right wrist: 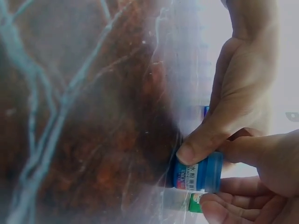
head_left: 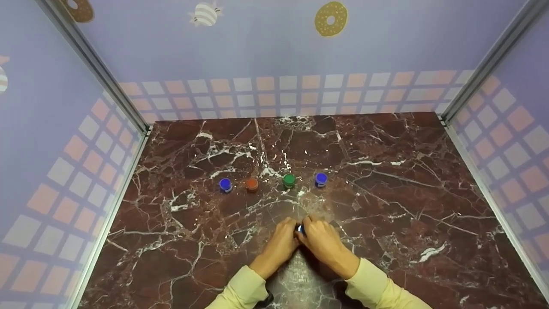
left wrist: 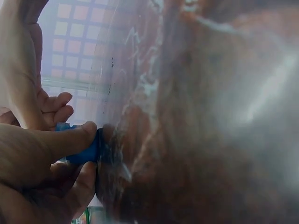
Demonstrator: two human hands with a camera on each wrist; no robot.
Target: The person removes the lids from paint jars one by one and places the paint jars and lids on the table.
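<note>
A small blue paint jar (right wrist: 187,175) with a printed label is between both hands, low at the table surface in front of the person. My left hand (head_left: 283,240) grips the jar's body, with its thumb (right wrist: 189,154) pressed on the side by the label. Around the lid (right wrist: 213,171) curl the fingers of my right hand (head_left: 321,240). From the left wrist view, the left thumb and a finger pinch the blue body (left wrist: 86,151) from two sides. Seen from the head, the hands cover most of the jar.
Farther back stand a blue jar (head_left: 225,185), an orange-red jar (head_left: 252,185), a green jar (head_left: 289,180) and another blue jar (head_left: 321,180), roughly in a row. Patterned walls (head_left: 266,47) enclose the dark red marbled table (head_left: 180,257) at the back and both sides.
</note>
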